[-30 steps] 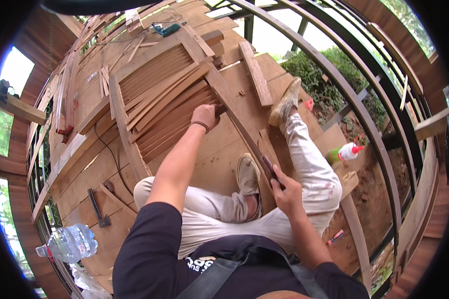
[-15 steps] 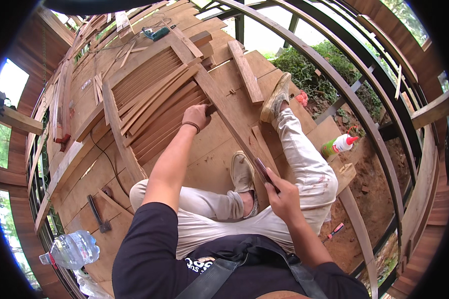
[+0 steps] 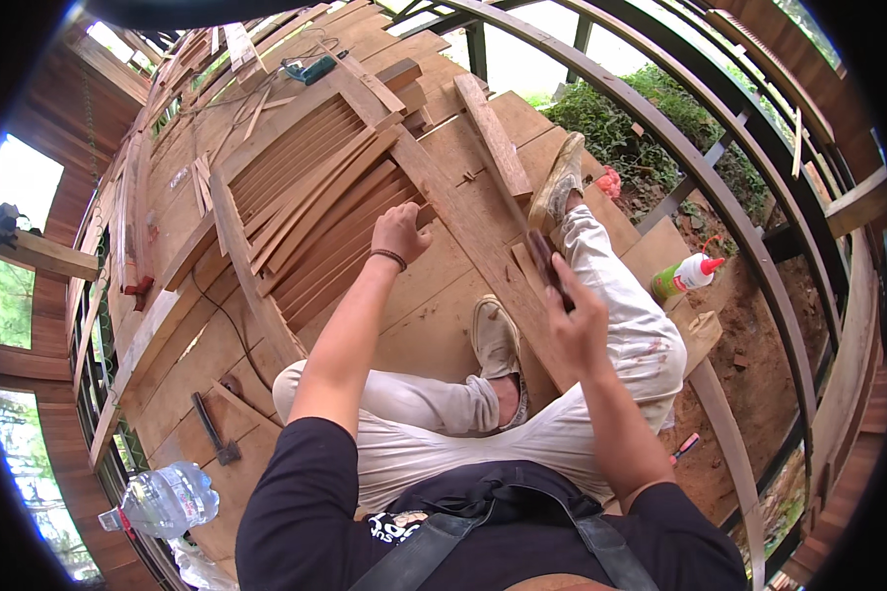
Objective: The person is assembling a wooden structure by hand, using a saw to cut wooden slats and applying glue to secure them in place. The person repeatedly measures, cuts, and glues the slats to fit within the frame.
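Observation:
My left hand (image 3: pixel 401 233) is over the slatted wooden panel, beside the ends of its brown slats (image 3: pixel 350 236). Its fingers are loosely bent, with the thumb standing apart, and I see nothing held in it. In my right hand (image 3: pixel 579 320) is a dark brown, narrow tool handle (image 3: pixel 545 258); my fingers wrap its lower part, and the tool's exact kind cannot be made out. That hand is above the panel's long side rail (image 3: pixel 483 246), near my right knee. Several loose thin strips (image 3: pixel 315 202) lie across the slats.
A hammer (image 3: pixel 212 428) and a clear plastic bottle (image 3: pixel 168 499) are at the left. To the right stand a glue bottle (image 3: pixel 687 278) with a red cap and a screwdriver (image 3: pixel 685 448). A green power tool (image 3: pixel 308 69) lies at the far side. A loose board (image 3: pixel 493 138) lies near my right shoe (image 3: pixel 559 182).
My right hand has lifted the dark-handled tool up and away from the rail, turning it more upright. The left thumb has moved apart from the fingers. The whole view has shifted slightly.

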`<state>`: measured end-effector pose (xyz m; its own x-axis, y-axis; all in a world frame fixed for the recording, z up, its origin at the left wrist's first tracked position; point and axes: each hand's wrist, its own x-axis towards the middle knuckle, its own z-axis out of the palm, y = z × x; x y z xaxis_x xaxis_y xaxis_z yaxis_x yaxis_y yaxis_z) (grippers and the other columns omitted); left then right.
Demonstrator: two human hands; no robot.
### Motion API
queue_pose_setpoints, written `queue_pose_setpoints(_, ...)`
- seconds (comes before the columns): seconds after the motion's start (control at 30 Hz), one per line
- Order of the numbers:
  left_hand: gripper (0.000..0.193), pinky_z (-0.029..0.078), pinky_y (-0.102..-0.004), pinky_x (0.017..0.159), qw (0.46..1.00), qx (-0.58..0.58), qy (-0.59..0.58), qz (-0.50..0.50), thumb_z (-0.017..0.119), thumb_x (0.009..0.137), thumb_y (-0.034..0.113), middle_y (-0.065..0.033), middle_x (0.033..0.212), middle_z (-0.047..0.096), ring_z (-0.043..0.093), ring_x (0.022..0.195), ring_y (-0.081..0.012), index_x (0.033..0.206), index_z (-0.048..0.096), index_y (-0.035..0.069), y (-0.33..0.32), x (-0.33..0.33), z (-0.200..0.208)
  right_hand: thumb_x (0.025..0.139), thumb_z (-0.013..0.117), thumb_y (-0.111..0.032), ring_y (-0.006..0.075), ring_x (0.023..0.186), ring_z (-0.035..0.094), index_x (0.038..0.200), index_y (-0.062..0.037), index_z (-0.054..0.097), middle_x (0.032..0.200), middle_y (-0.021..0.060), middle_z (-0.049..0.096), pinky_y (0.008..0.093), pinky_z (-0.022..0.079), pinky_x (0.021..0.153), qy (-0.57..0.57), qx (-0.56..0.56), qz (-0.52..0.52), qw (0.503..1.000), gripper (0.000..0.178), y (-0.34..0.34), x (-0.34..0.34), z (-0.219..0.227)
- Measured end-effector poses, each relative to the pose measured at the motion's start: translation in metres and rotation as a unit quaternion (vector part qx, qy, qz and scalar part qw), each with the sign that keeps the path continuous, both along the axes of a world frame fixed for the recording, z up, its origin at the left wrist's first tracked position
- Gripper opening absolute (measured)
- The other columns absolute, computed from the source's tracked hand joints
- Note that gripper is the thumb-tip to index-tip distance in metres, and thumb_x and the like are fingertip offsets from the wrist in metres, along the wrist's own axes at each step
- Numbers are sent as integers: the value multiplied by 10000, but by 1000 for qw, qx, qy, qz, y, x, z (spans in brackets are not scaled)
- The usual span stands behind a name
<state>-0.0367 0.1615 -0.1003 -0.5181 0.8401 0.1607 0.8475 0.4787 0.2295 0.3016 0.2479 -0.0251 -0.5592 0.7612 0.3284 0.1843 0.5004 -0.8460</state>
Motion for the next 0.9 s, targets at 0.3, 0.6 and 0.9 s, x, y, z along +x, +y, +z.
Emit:
queue_pose_setpoints(0.3,417,470,-463,980,988,139,-4,68,693,909,340,-119,1200,641,570,1183,-319,1244,654,97,-2,-1,-17,884,648,-85,394,861,681,1358,-125,663,936,183,695,480,548,793,-110,109,-5,988,477,77,-108,-76)
queue_pose_setpoints(0.6,726,282,-487,1242,997,10,74,-3,754,861,296,-131,1602,437,351,1519,-282,1509,503,87,-23,4,-24,880,658,-92,401,989,691,1344,-147,676,1101,191,715,473,550,896,-105,58,96,988,468,114,-171,-117)
queue_pose_setpoints(0.9,703,339,-495,1225,995,85,52,-19,783,788,151,-91,1562,509,449,1464,-274,1458,575,101,-34,4,-36,882,677,-130,378,1151,664,1352,-130,672,1315,183,673,433,521,1000,-183,33,154,971,470,115,-193,-127)
